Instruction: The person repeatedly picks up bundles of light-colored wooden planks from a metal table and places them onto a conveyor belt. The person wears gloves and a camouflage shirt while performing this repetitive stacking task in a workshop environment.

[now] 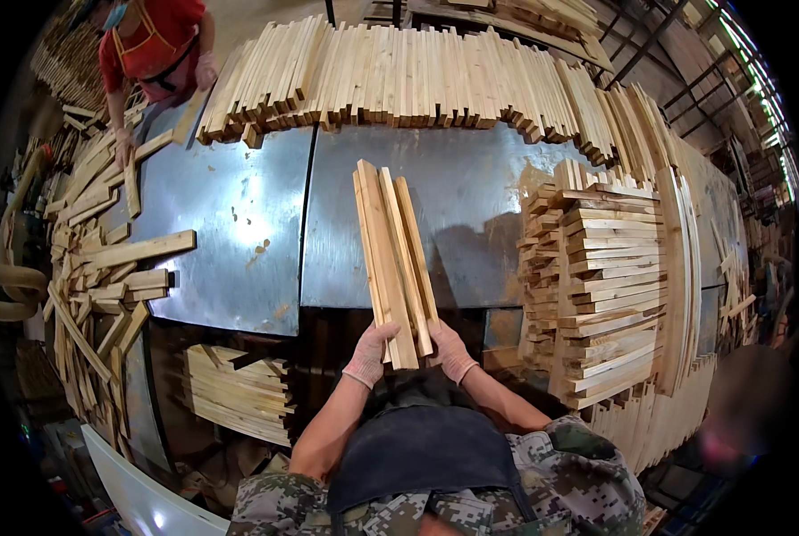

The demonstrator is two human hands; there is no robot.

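Between my two hands I hold a few long wooden strips, their far ends pointing away from me over the metal table. My left hand, in a pale work glove, is closed round the near left side of the strips. On the right side, near the same end, my gloved right hand grips the outer strip. The strips lie roughly side by side, with a narrow gap between some of them. My fingertips under the wood are hidden.
A long row of upright strips lines the table's far side. At right stands a tall stack of strips. Loose offcuts heap at left, and another stack sits below. A co-worker in red handles wood at far left.
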